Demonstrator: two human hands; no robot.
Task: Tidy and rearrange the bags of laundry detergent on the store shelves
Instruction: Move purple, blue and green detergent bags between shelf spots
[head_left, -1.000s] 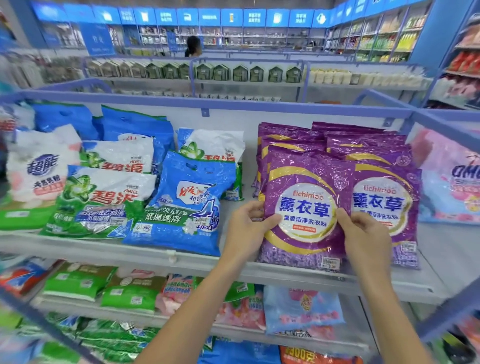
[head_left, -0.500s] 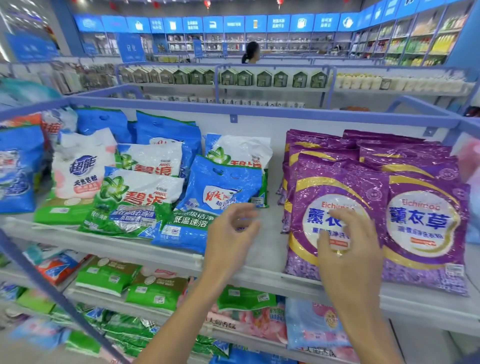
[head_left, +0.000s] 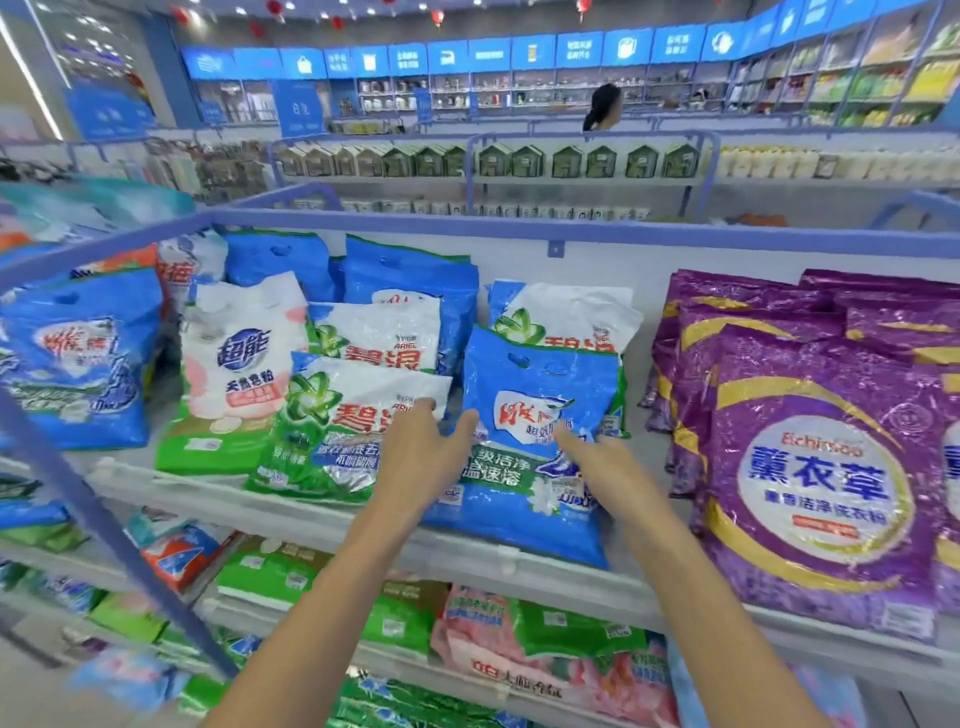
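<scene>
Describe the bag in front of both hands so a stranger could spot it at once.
On the upper grey shelf, look between the green-and-white detergent bags and the purple plastic bags. A glossy blue plastic bag lies at the front edge, under the left hand and right hand. Unlike its neighbours, it is blue with a red-and-white logo and handle holes on top.

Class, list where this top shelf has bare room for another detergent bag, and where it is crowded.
One bare strip of shelf runs between the front blue bag and the purple bags. A narrower gap lies between the left blue bag and the white bag. From the white bag to the front blue bag the bags overlap; the purple bags are packed.
</scene>
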